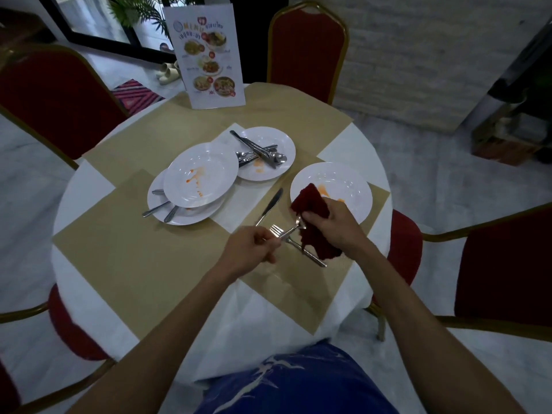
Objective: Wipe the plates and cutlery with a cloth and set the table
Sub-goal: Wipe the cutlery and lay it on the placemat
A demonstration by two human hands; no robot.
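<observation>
My left hand (251, 249) grips the handle of a piece of cutlery (288, 231) held just above the table. Its other end is wrapped in a dark red cloth (310, 203), which my right hand (331, 228) grips and pinches around it. On the beige mat beneath lie a fork (310, 255) and, a little farther off, a knife (268, 207). A white plate (349, 186) with an orange smear sits just behind my right hand. Two stacked stained plates (200, 174) with cutlery poking out from between them sit left of centre. A farther plate (277, 138) carries a pile of cutlery (260, 152).
The round table (89, 288) has a white cloth and beige mats. A standing menu card (209, 55) is at its far edge. Red chairs with gold frames ring the table: far (307, 49), left (56, 100), right (504, 270).
</observation>
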